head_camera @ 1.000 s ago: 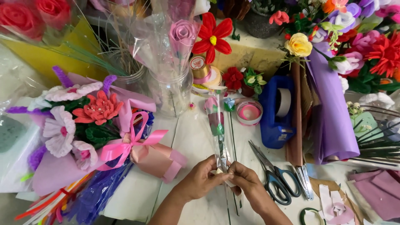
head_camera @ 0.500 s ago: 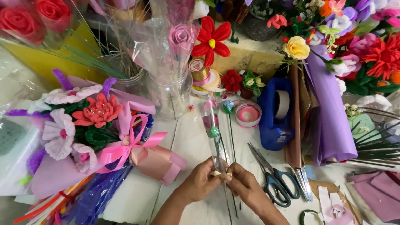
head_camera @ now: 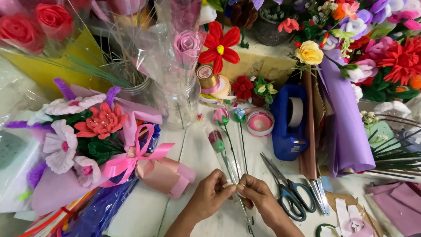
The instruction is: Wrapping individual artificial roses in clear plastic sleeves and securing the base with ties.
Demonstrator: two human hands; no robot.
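Observation:
My left hand and my right hand meet over the white table, both pinching the lower part of a clear plastic sleeve around a small pink-and-green flower bud on a thin green stem. The wrapped flower lies pointing away from me. Beside it lie two more small stemmed buds, one pink and one blue.
A wrapped bouquet with a pink ribbon bow lies left. Blue-handled scissors lie right of my hands. A blue tape dispenser, pink ribbon roll, glass jar with wrapped roses and purple paper roll stand behind.
My hands have slid slightly down and together along the wrapped stem; the sleeve is pinched tighter at its lower end. Nothing else has moved.

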